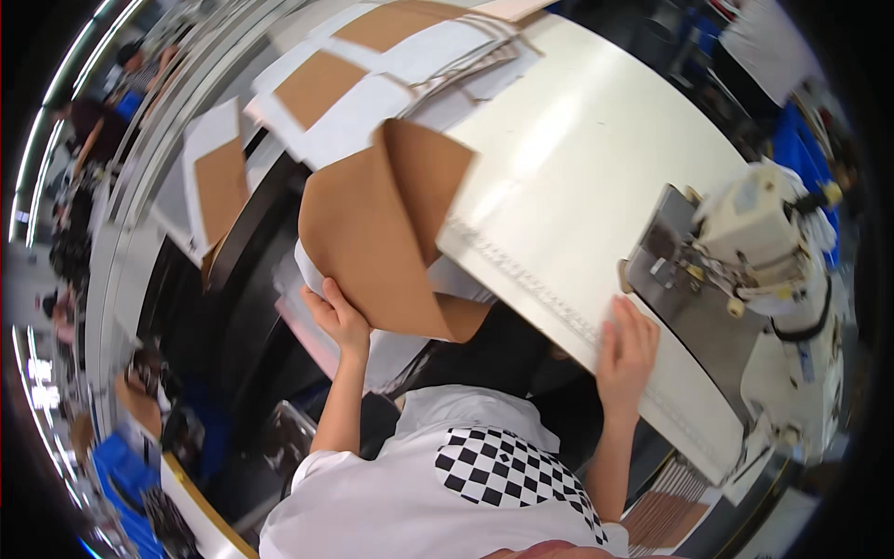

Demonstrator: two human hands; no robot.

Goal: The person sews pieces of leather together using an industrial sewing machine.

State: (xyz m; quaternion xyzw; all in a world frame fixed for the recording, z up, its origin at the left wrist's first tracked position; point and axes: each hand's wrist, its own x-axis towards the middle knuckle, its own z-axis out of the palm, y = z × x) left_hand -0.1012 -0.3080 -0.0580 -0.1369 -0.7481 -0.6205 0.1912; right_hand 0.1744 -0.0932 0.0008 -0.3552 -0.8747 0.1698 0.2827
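My left hand [337,317] grips the lower left edge of a brown leather-like panel [358,238], with the thumb on its brown face. The panel is curled and folded over itself, and a sliver of white backing shows at its left side. It hangs at the left end of the white worktable [559,140], partly over the edge. My right hand [629,354] lies at the table's near edge with fingers stretched out, slightly blurred, holding nothing that I can see. Just beyond its fingertips is the metal bed of a sewing machine [754,233].
White sheets with brown patches [321,88] lie stacked at the far left of the table. Another brown-and-white piece [222,182] rests further left. A ruler scale [521,275] runs along the table's near edge. Striped brown pieces [666,512] sit below right. Other people [98,130] are at the far left.
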